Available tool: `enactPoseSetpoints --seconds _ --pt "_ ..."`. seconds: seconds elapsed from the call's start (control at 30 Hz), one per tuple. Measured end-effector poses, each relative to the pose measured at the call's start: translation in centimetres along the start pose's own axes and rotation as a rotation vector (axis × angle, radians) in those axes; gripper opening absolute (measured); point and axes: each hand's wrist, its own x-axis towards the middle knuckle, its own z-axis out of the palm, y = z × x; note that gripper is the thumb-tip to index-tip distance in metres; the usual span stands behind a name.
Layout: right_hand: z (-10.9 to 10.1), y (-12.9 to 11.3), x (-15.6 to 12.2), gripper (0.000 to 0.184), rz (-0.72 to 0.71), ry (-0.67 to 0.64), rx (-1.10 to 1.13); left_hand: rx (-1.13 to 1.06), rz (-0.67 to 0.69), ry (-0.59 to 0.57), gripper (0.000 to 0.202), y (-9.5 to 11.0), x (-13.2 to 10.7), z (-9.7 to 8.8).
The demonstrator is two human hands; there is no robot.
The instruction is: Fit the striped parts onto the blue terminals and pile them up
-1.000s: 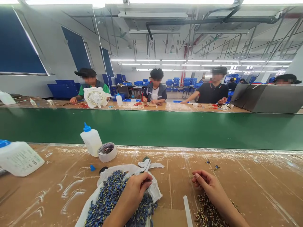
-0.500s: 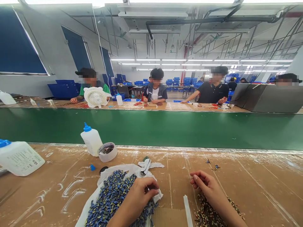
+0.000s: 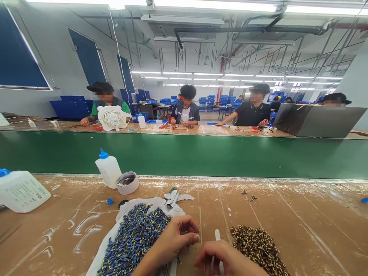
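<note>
My left hand (image 3: 179, 237) is over the right edge of a heap of small blue and yellow pieces (image 3: 135, 234). Its thumb and forefinger are closed together; anything between them is too small to make out. A white plastic sheet (image 3: 99, 245) lies under that heap. Close by on the right, my right hand (image 3: 222, 255) hangs low with its fingers curled down, partly smeared, and I cannot see what they hold. It covers part of a white strip (image 3: 217, 234). Beyond it lies a pile of small dark and yellowish pieces (image 3: 255, 245).
A glue bottle with a blue tip (image 3: 108, 170) stands beside a tape roll (image 3: 127, 183). Another white bottle (image 3: 24, 191) lies at left. Crumpled white scraps (image 3: 174, 198) and small dark pieces (image 3: 253, 198) lie farther back. Across the green belt (image 3: 184, 155), several people sit working.
My right hand has come left and nearer, from above the dark pile to beside my left hand, uncovering the pile. My left hand has shifted slightly right. The view has turned a little right.
</note>
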Motion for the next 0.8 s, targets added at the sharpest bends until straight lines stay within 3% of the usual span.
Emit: enactPoseSetpoints --seconds 0.07,0.17,0.47,0.8 --pt "0.9 0.8 0.6 0.026 0.018 -0.080 0.053 -0.034 0.003 -0.009 0.019 -0.3 0.2 0.3" --pt "1.7 1.9 1.1 0.024 0.035 -0.099 0.066 -0.007 -0.015 -0.003 0.018 -0.6 0.3 0.6" --pt "1.8 2.1 1.3 0.024 0.050 -0.037 0.017 0.070 -0.023 0.001 0.013 -0.3 0.0 0.8" --pt "2.4 2.5 2.0 0.009 -0.012 0.048 -0.060 0.068 0.024 -0.041 0.011 -0.2 -0.1 0.7"
